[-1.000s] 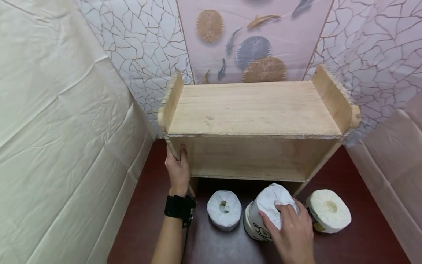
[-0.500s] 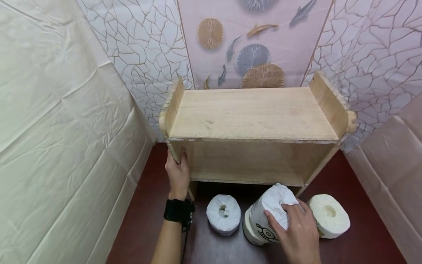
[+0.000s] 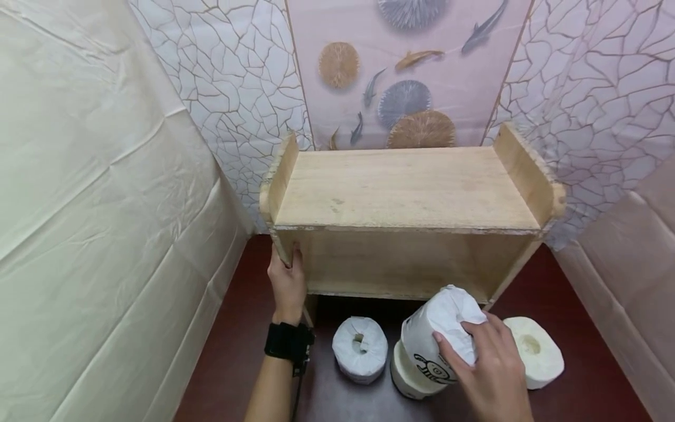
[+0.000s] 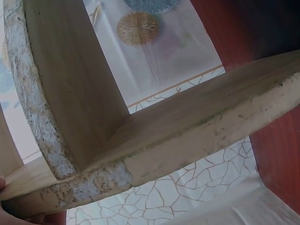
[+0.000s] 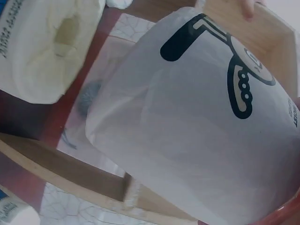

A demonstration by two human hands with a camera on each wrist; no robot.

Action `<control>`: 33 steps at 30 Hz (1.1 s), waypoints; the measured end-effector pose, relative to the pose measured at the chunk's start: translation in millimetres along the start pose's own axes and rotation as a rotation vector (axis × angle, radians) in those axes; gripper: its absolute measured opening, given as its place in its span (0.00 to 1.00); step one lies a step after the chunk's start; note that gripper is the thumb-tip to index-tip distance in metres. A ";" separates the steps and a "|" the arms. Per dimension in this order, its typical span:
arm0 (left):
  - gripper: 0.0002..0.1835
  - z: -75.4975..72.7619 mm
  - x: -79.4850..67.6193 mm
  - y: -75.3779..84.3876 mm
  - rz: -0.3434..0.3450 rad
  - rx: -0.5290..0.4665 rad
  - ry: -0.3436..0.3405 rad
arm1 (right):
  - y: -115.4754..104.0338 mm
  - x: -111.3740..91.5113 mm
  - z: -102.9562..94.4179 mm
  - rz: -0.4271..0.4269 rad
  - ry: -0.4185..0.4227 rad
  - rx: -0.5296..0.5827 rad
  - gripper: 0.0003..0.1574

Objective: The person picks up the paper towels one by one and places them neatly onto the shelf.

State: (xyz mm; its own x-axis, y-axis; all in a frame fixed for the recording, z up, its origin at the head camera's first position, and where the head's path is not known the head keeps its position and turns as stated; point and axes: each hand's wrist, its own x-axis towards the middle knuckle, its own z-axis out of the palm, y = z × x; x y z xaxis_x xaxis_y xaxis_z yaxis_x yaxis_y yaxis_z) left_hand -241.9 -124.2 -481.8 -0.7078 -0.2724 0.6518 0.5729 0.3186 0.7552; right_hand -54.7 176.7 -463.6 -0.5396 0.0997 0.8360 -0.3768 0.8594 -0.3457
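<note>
Right hand (image 3: 490,360), extended forward, grips a tilted wrapped roll (image 3: 429,331).

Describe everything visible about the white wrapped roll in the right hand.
The white cylindrical paper-wrapped roll has a black line drawing and small dark lettering on its side. Its crumpled wrapper is tucked inward at the upper end. It is tilted, in front of the pale wooden shelf, gripped by the right hand. Whether it touches the cream-white roll below is unclear.

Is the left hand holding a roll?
No: in the head view, the left hand grips one side of the shelf, while the right hand holds a roll.
</note>
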 end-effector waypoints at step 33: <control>0.24 3.1 -1.0 -2.7 0.007 0.004 0.024 | -20.9 70.1 -39.3 -0.190 0.015 0.073 0.43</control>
State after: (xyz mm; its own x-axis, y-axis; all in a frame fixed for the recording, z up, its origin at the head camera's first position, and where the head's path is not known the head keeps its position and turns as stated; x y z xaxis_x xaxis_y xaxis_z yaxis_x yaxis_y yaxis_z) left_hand -244.1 -122.0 -484.7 -0.6939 -0.2914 0.6585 0.5762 0.3238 0.7505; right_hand -55.1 185.5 -381.0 -0.4429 -0.0528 0.8950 -0.5246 0.8248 -0.2110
